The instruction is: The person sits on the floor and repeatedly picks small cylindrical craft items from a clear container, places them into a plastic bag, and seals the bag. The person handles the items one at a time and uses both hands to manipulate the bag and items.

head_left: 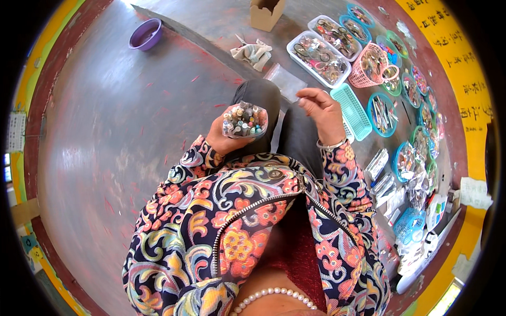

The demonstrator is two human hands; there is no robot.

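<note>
My left hand (pixel 221 138) is wrapped round a clear holder packed with pens or pen-like sticks (pixel 245 121), their multicoloured ends facing up. Whether the holder is a bag or a cup I cannot make out. It rests over my left knee. My right hand (pixel 326 118) hovers above my right thigh with thumb and fingers drawn together in a pinch. What sits between those fingertips, if anything, is too small to name. Just beyond the right hand lies a clear plastic bag (pixel 287 81) on the floor.
To the right are a turquoise basket (pixel 352 110), a blue basket of pens (pixel 383 115), a pink basket (pixel 362 73) and white trays (pixel 319 58) of hair ties. A crumpled cloth (pixel 252 54), a cardboard box (pixel 266 15) and a purple basin (pixel 145 36) stand farther off.
</note>
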